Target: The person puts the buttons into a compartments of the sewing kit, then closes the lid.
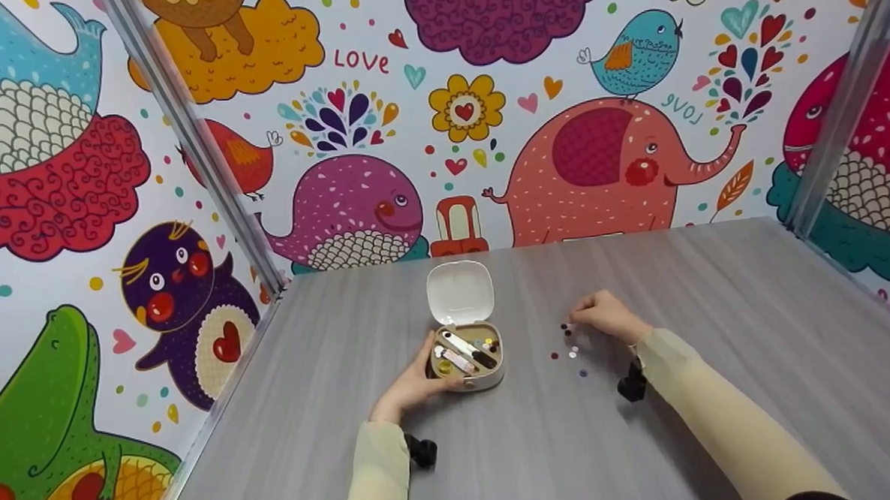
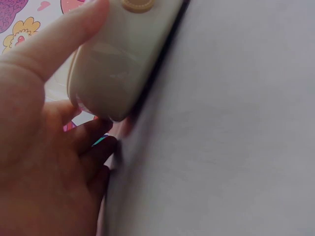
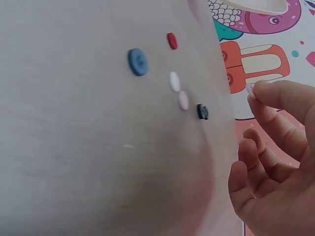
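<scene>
My left hand [image 1: 406, 393] grips a small cream sewing box [image 1: 488, 382], thumb across its front and fingers along its left side. Its white lid [image 1: 460, 293] stands up. In its compartments lie a black-handled tool [image 1: 468, 347], a pale pink item [image 1: 459, 360], a yellow item [image 1: 445, 367] and several small buttons [image 1: 488, 343]. To the right, my right hand [image 1: 607, 318] pinches a thin pale button [image 3: 250, 91] between thumb and forefinger, above the table. Near it are a black button [image 3: 203, 111], a pink one [image 3: 183, 100], a white one [image 3: 174, 81], a red one [image 3: 172, 41] and a blue one [image 3: 138, 62].
A grey wood-grain table [image 1: 544, 448] carries the box and loose buttons. Cartoon-printed panels [image 1: 379, 117] stand behind and at both sides, with metal posts [image 1: 200, 140] at the corners. A black wrist camera [image 1: 422, 452] sits on the left wrist, another [image 1: 632, 383] on the right.
</scene>
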`<action>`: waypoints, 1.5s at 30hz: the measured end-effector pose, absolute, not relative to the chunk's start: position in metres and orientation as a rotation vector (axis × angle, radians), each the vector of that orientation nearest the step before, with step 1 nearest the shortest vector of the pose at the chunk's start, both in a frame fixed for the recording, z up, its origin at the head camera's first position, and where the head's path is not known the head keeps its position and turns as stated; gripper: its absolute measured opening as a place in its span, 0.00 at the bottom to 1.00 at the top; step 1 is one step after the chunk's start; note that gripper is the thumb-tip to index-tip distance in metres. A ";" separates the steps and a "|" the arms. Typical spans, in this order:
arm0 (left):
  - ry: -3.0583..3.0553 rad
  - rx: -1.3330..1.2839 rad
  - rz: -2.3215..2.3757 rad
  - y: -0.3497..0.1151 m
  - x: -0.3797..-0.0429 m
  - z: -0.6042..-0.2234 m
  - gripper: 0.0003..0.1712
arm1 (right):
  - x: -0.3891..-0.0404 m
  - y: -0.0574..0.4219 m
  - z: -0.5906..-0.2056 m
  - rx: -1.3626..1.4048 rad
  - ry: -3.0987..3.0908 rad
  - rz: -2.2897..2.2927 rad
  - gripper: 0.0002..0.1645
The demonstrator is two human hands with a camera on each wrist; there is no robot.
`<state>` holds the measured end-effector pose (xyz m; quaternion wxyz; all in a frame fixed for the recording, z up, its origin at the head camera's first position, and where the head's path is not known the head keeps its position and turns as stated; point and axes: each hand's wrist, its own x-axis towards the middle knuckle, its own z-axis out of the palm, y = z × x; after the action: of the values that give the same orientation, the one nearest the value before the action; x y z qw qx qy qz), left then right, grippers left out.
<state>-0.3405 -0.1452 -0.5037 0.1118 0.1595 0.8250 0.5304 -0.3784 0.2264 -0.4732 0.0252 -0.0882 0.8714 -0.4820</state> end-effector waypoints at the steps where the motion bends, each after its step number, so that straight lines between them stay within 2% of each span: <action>1: 2.420 0.474 1.564 -0.145 -0.340 -0.504 0.67 | -0.379 0.226 -0.472 -0.275 2.696 -1.491 0.11; 21: 2.421 0.467 1.559 -0.146 -0.340 -0.504 0.68 | -0.387 0.223 -0.447 -0.331 2.747 -1.485 0.09; 45: 2.410 0.495 1.582 -0.143 -0.340 -0.505 0.66 | -0.394 0.178 -0.474 -0.385 2.660 -1.529 0.12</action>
<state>-0.3401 -0.1433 -0.5048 0.1080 0.1684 0.8191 0.5376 -0.3940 0.1777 -0.4745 0.0246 -0.1243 0.8600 -0.4942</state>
